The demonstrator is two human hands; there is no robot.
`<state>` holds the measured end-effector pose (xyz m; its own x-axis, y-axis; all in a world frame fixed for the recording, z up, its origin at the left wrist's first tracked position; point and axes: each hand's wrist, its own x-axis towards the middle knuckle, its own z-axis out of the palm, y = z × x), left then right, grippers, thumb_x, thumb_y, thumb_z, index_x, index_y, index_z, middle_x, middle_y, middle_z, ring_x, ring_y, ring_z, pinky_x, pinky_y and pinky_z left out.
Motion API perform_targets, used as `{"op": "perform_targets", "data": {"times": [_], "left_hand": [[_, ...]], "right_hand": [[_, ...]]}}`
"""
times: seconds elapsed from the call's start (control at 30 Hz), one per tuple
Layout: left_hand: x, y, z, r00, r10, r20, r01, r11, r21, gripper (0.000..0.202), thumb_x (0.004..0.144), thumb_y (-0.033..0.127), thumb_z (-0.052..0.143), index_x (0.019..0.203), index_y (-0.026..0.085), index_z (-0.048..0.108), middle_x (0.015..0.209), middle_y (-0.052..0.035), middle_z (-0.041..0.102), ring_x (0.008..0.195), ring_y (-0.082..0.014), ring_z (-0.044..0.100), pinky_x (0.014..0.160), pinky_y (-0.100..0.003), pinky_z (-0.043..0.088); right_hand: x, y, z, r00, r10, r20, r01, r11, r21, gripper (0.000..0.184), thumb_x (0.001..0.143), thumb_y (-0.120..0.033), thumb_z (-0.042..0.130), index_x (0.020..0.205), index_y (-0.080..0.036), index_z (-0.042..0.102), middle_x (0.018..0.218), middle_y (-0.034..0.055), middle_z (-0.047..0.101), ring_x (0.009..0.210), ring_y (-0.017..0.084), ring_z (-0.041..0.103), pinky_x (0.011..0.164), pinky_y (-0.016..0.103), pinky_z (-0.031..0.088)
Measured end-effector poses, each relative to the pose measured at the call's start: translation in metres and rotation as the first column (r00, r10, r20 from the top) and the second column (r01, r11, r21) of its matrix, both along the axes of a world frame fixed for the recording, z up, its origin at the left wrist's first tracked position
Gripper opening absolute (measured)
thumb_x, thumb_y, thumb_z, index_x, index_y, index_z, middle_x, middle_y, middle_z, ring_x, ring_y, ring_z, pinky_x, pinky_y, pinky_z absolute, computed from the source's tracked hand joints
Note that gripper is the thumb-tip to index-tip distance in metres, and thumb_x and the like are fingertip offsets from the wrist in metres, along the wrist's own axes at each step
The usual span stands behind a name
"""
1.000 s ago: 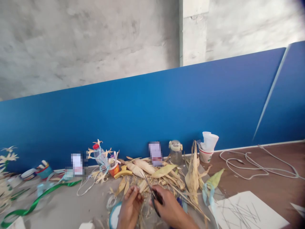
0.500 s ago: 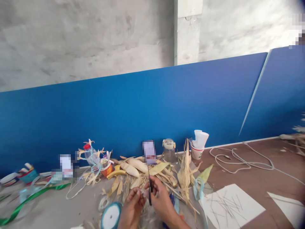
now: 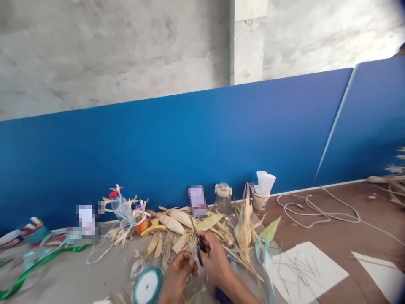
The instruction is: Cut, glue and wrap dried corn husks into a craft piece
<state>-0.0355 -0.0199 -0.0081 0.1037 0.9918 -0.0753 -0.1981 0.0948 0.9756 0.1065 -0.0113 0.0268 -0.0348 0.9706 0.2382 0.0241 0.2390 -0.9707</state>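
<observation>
Black-handled scissors [image 3: 200, 247] are in my right hand [image 3: 215, 256], their blades pointing up and slightly left over the husks. My left hand [image 3: 180, 270] is closed in a pinch just left of the scissors. Something small and pale shows at its fingertips, too blurred to name. Dried corn husks [image 3: 180, 217] lie in a heap just beyond both hands. Beside my left wrist is a spool of teal ribbon [image 3: 147, 286] with a white centre, and a small white ring-shaped roll [image 3: 137, 269] lies behind it.
A clear jar [image 3: 223, 198] and a paper cup [image 3: 261, 198] stand by the blue partition [image 3: 177, 147]. Thin wires lie on white paper [image 3: 305, 270] at right, near a white cable [image 3: 341, 217]. Green ribbon [image 3: 41, 264] and a decorated bottle [image 3: 117, 207] are at left.
The scissors have tilted from nearly upright to leaning left at the tip. My left hand has dropped slightly and moved a little right. The view has shifted slightly.
</observation>
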Motion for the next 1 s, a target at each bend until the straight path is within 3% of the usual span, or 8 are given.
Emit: {"op": "perform_targets", "data": {"times": [0.23,0.37,0.6,0.83,1.0], "left_hand": [[0.003,0.000,0.002,0.981,0.153,0.121,-0.142,0.985,-0.096,0.036,0.051,0.045,0.086,0.063,0.017,0.066,0.063,-0.0001,0.059,0.059,-0.0120,0.051,0.061,-0.023,0.040],[0.009,-0.005,0.013,0.975,0.122,0.187,-0.104,0.989,-0.103,0.038,0.050,0.046,0.086,0.062,0.015,0.066,0.059,-0.0001,0.057,0.057,-0.0113,0.048,0.058,-0.023,0.038],[0.009,-0.005,0.009,0.998,0.051,0.045,-0.049,0.998,-0.044,0.043,0.059,0.055,0.078,0.064,0.015,0.066,0.055,0.0002,0.055,0.055,-0.0121,0.046,0.057,-0.025,0.035],[0.003,-0.001,0.003,0.996,0.050,-0.076,-0.050,0.999,-0.001,0.046,0.056,0.059,0.077,0.061,0.015,0.065,0.055,0.0003,0.054,0.056,-0.0123,0.046,0.057,-0.025,0.035],[0.004,-0.002,0.013,0.983,0.146,0.107,-0.138,0.987,-0.084,0.040,0.052,0.049,0.084,0.061,0.015,0.064,0.055,0.0016,0.055,0.053,-0.0099,0.045,0.054,-0.023,0.036]], "right_hand": [[-0.002,0.000,-0.008,0.994,-0.074,0.075,0.071,0.997,0.041,0.045,0.070,-0.011,0.051,0.114,-0.016,0.057,0.105,0.0107,0.068,0.099,0.023,0.065,0.091,0.035,0.049],[-0.010,-0.005,-0.010,0.990,-0.069,0.120,0.067,0.998,0.018,0.045,0.069,-0.010,0.053,0.113,-0.018,0.060,0.105,0.0107,0.069,0.100,0.025,0.065,0.088,0.035,0.051],[-0.007,-0.005,-0.007,0.999,-0.035,-0.008,0.035,0.999,-0.013,0.044,0.066,-0.008,0.050,0.109,-0.015,0.058,0.096,0.0098,0.071,0.089,0.023,0.068,0.083,0.034,0.052],[-0.005,-0.002,-0.005,0.999,0.007,-0.032,-0.008,1.000,-0.015,0.042,0.065,-0.010,0.050,0.106,-0.015,0.058,0.087,0.0077,0.070,0.082,0.022,0.068,0.079,0.033,0.052],[-0.004,-0.006,-0.004,1.000,0.022,0.020,-0.022,1.000,0.010,0.042,0.070,-0.015,0.050,0.111,-0.015,0.057,0.093,0.0083,0.069,0.083,0.021,0.066,0.081,0.032,0.051]]}}
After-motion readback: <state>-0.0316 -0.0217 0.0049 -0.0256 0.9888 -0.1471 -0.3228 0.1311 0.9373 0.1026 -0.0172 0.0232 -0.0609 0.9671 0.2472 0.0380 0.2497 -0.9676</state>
